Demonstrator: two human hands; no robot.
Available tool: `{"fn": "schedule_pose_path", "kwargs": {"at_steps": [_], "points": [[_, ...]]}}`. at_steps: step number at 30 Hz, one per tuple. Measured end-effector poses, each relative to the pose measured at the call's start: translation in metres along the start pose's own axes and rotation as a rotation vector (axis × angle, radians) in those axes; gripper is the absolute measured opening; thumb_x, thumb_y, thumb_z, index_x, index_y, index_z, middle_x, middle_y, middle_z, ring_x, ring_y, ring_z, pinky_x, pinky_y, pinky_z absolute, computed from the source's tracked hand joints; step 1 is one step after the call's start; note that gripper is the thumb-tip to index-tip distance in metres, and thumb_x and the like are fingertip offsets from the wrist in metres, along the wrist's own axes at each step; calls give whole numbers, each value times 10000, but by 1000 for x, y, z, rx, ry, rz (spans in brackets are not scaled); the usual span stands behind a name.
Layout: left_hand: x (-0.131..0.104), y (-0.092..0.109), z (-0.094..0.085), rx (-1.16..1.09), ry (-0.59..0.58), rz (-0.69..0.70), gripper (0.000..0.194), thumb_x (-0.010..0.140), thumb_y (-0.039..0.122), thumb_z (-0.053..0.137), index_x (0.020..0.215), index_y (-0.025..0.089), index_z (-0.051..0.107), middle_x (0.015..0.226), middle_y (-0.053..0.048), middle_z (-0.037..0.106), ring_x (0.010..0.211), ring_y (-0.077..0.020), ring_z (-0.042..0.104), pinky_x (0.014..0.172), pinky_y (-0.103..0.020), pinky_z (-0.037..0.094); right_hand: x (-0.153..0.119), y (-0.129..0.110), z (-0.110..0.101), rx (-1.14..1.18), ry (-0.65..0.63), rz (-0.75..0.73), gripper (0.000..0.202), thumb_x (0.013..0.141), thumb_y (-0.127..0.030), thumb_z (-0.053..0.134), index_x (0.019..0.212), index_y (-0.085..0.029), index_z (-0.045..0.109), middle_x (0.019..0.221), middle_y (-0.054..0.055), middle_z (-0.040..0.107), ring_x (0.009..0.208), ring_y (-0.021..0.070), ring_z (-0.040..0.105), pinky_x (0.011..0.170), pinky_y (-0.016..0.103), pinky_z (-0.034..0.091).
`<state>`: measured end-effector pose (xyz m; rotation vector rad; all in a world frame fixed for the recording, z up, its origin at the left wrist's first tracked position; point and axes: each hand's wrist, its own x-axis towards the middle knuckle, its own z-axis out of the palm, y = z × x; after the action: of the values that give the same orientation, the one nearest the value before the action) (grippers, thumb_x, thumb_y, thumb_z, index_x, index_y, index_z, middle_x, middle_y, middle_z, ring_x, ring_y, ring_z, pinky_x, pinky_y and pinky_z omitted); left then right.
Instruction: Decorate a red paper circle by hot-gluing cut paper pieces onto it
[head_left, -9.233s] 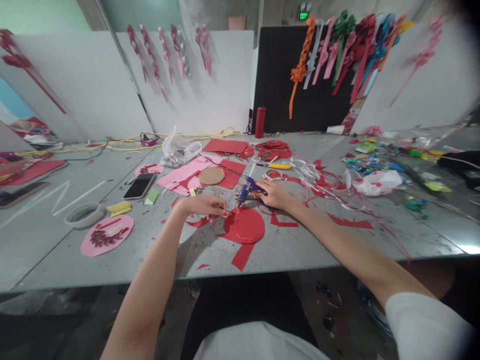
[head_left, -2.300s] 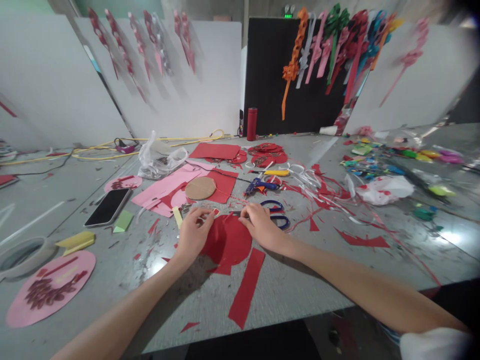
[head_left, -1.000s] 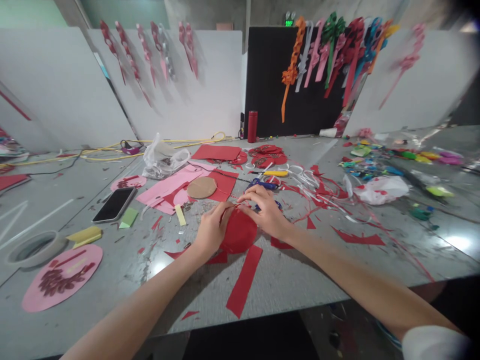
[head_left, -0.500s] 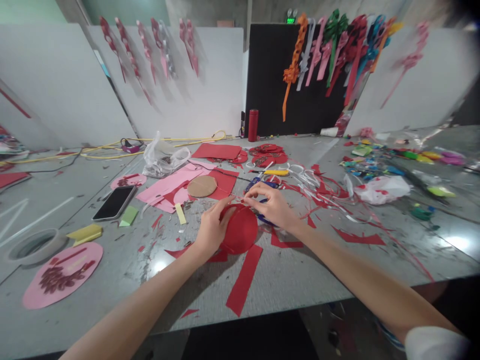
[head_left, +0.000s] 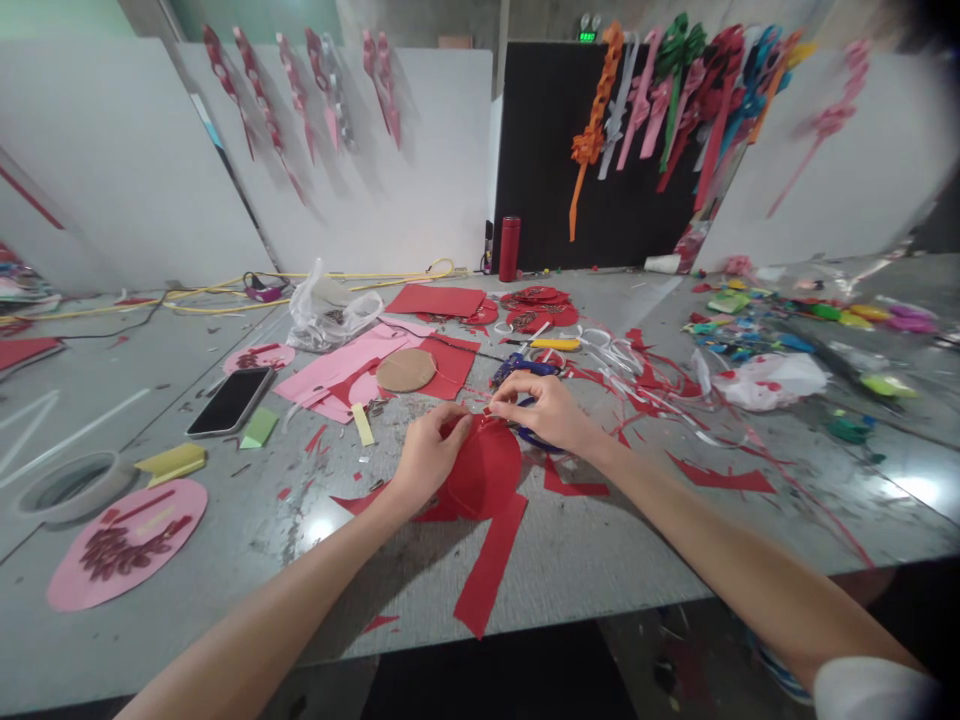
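Note:
A red paper disc (head_left: pixel 487 472) lies near the front of the table, over some red scraps. At its upper left edge, my left hand (head_left: pixel 433 452) is closed with thumb and forefinger pinching the paper. My right hand (head_left: pixel 546 412) is closed above the disc's upper right edge, its thumb and fingertips together on a tiny red paper piece (head_left: pixel 487 411). Blue-handled scissors (head_left: pixel 534 438) lie partly hidden under my right hand. Just beyond the hands are a brown cardboard disc (head_left: pixel 406 370) on red and pink sheets and blue-handled pliers (head_left: pixel 523 368).
A phone (head_left: pixel 231 402), a tape roll (head_left: pixel 75 486) and a decorated pink disc (head_left: pixel 127 545) sit at left. A red strip (head_left: pixel 491 568) points toward the front edge. Yellow cutter (head_left: pixel 555 344), white ribbons (head_left: pixel 604 355), a plastic bag (head_left: pixel 330 310) and red bottle (head_left: pixel 509 249) stand farther back.
Both hands have shifted slightly, with the left fingers lower and closer together. The red disc sits slightly lower in view. The small red piece shows more clearly at the right fingertips.

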<state>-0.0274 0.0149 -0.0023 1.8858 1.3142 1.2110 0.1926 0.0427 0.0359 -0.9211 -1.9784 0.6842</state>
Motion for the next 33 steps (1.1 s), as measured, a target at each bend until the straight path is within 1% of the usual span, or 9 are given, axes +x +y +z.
{"fn": "schedule_pose_path", "kwargs": {"at_steps": [2, 4, 6, 8, 11, 16, 23, 29, 33], "points": [[0, 0, 0, -42, -25, -32, 203, 957, 342, 604, 917, 195, 737, 849, -41, 774, 763, -190, 694, 681, -268, 496, 0, -1, 0, -8, -14, 3, 189, 914, -398, 744, 863, -220, 780, 867, 29, 711, 839, 180, 662, 811, 331, 521], [-1, -2, 0, -89, -54, -68, 228, 954, 377, 609, 931, 188, 735, 758, -26, 734, 655, -166, 642, 576, -240, 430, 0, -1, 0, -7, -26, 17, 194, 911, -401, 750, 858, -217, 780, 867, 30, 713, 838, 181, 665, 806, 327, 519], [-1, -4, 1, -143, -80, -107, 267, 950, 421, 615, 956, 182, 733, 700, -11, 695, 572, -143, 578, 515, -225, 365, -1, -2, 0, -3, -38, 31, 197, 909, -401, 752, 851, -214, 777, 870, 31, 716, 835, 180, 666, 805, 327, 518], [-1, -6, 1, -201, -104, -146, 303, 941, 454, 623, 989, 176, 734, 679, -3, 675, 531, -129, 537, 491, -218, 331, -1, -2, 0, 5, -52, 39, 196, 911, -396, 748, 849, -211, 773, 872, 30, 716, 830, 177, 663, 804, 326, 516], [-1, -5, 2, -262, -119, -181, 338, 923, 476, 643, 1027, 169, 740, 678, -5, 673, 525, -128, 533, 486, -217, 327, -1, -3, 1, 16, -55, 45, 193, 915, -390, 742, 851, -210, 770, 871, 27, 713, 829, 173, 660, 809, 326, 513], [-2, -1, 3, -322, -113, -172, 346, 918, 477, 657, 1053, 172, 748, 685, -12, 683, 578, -147, 581, 506, -221, 362, -1, -2, 3, 8, -57, 44, 190, 916, -391, 743, 852, -215, 770, 877, 28, 719, 843, 181, 663, 815, 334, 512], [-3, -1, 3, -328, -103, -174, 359, 923, 488, 654, 1071, 176, 753, 700, -15, 706, 539, -136, 564, 485, -226, 356, -2, -1, 4, -10, -49, 30, 172, 922, -377, 735, 867, -217, 766, 894, 33, 725, 848, 186, 668, 821, 340, 518], [-3, 0, 3, -361, -117, -192, 362, 924, 492, 656, 1086, 180, 742, 730, -26, 729, 587, -158, 620, 511, -231, 391, -4, 1, 6, -40, -22, 12, 163, 935, -363, 725, 875, -216, 766, 913, 34, 725, 860, 182, 663, 829, 337, 518], [-4, 1, 3, -350, -116, -178, 350, 928, 486, 655, 1072, 179, 741, 712, -10, 705, 554, -134, 567, 503, -225, 350, -5, -1, 6, -56, -20, -3, 151, 937, -350, 729, 881, -213, 761, 924, 37, 716, 857, 180, 658, 825, 342, 514]]}}
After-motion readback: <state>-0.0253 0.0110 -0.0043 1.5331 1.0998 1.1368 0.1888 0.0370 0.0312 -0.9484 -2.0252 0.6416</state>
